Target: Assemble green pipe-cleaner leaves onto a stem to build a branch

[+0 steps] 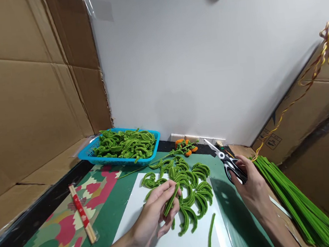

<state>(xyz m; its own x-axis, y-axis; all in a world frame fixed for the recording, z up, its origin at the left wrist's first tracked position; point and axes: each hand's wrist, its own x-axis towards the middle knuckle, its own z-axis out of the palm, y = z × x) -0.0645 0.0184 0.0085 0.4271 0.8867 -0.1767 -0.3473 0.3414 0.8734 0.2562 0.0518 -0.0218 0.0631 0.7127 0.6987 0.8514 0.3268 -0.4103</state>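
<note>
My left hand (161, 207) is closed in a pinch on a short, folded-looking piece of green pipe cleaner (172, 200), above a white sheet (145, 222). Below and beyond it lie several curled bunches of green pipe cleaner (201, 199) on that sheet. Off to the right, my right hand (253, 186) grips scissors (226, 160) by their black-and-white handles, the blades pointing away and to the left. A single straight green piece (211, 235) rests near the sheet's right edge.
A blue basket (90, 156) heaped with curled green pieces stands at the back left. Orange flowers on a green stem (185, 146) lie near the wall. Wrapped chopsticks (83, 215) are at left; long green pipe cleaners (296, 200) at right. Cardboard (28, 94) borders the left side.
</note>
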